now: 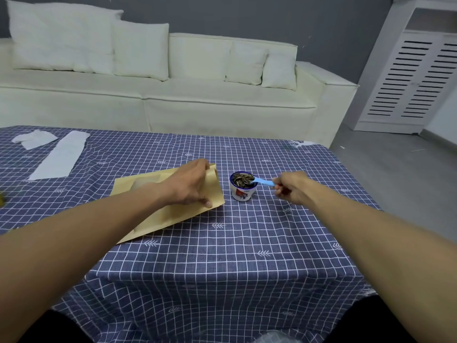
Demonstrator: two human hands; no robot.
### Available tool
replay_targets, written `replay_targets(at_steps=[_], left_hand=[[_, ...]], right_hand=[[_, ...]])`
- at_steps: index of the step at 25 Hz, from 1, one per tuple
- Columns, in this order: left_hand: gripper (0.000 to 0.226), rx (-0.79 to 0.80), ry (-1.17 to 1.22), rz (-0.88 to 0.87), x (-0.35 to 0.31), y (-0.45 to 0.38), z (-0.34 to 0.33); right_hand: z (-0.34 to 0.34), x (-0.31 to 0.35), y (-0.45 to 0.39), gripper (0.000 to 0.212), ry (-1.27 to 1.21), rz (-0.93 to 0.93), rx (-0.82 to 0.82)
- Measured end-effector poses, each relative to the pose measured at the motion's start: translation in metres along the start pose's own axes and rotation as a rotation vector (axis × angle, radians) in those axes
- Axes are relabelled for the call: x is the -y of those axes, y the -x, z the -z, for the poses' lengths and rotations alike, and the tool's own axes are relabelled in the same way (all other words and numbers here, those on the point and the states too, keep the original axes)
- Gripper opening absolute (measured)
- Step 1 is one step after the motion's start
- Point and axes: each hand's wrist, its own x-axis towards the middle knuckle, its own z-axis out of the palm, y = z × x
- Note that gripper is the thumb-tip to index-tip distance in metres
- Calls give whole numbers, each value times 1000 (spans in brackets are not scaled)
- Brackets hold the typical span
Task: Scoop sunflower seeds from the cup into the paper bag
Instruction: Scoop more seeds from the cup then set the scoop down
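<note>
A small white cup (241, 193) with a blue rim stands near the middle of the table, heaped with striped sunflower seeds (242, 180). My right hand (291, 186) pinches the handle of a light blue spoon (264, 181), whose bowl lies among the seeds at the cup's right rim. A tan paper bag (158, 211) lies flat to the left of the cup, its mouth toward the cup. My left hand (191, 184) grips the bag's mouth end, fingers at the far corner and thumb at the near edge.
A blue checked cloth (235, 256) covers the table. White paper pieces (59, 154) lie at the far left. Behind the table stands a cream sofa (173, 95), and a white slatted cabinet (415, 78) is at the right. Crinkled clear plastic (274, 337) shows at the bottom edge.
</note>
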Motion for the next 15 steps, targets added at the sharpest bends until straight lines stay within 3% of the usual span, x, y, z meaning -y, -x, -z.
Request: replay_targets(at_steps=[11, 15], left_hand=[[86, -75, -68, 15, 2, -3, 0], [85, -83, -80, 10, 1, -6, -1]], right_hand=[[6, 4, 6, 22, -37, 32, -45], [-26, 11, 23, 24, 213, 254, -100]])
